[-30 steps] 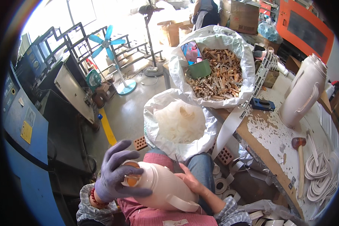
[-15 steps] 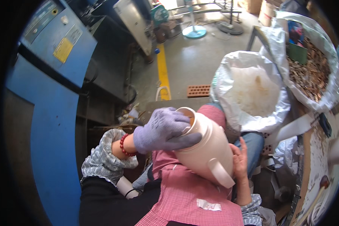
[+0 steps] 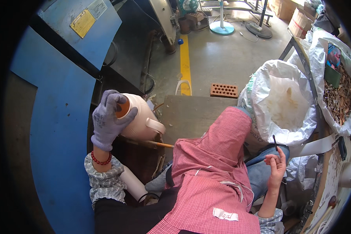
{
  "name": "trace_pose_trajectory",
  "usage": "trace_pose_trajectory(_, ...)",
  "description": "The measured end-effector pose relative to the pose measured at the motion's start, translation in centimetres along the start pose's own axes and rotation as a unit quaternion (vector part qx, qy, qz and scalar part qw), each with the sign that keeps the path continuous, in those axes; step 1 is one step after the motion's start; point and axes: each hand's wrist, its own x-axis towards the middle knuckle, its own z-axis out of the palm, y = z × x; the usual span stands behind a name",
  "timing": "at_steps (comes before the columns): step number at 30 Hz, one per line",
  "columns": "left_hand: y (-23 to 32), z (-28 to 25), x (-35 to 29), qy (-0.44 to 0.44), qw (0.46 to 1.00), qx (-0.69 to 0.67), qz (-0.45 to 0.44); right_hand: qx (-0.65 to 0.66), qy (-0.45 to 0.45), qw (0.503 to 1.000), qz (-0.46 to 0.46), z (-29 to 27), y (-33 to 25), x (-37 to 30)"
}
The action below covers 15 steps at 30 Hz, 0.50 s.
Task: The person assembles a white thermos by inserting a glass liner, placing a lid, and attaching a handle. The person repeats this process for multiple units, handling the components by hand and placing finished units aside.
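My left hand [image 3: 107, 119], in a grey-purple knit glove, grips the mouth of a pale pink jug [image 3: 138, 123]. Its thumb and fingers hook over the rim, and the orange inside shows between them. The jug lies tilted at the left of my lap, its looped handle toward me. My bare right hand [image 3: 276, 165] is raised over my right knee with the fingers curled. It pinches a thin, dark, stick-like tool [image 3: 275, 142] that points upward; its exact kind is too small to tell.
A blue machine cabinet [image 3: 62, 132] stands close on the left. Beyond my right knee is a white sack [image 3: 255, 97] holding pale material, with a sack of brown chips [image 3: 335, 105] farther right. A perforated brick [image 3: 224, 90] lies ahead. A pink checked cloth [image 3: 210, 156] covers my lap.
My left hand has carried the jug from over my lap to the left, beside the cabinet. My right hand has come off the jug and moved right with the thin tool.
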Motion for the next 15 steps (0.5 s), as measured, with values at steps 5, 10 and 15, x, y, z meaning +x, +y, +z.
trace_pose_trajectory(5,0.5,-0.4,2.3,-0.039,0.98,0.141,0.134,-0.031,0.02,0.999,-0.027,-1.2,-1.5,0.4)
trace_pose_trajectory(10,7.2,-2.2,9.2,0.049,0.963,-0.005,0.266,-0.069,0.046,0.995,-0.05,-2.2,-4.7,1.0)
trace_pose_trajectory(15,15.1,0.7,15.1,-0.009,0.956,-0.253,0.147,-0.087,0.038,0.983,-0.157,-2.5,-9.2,0.3)
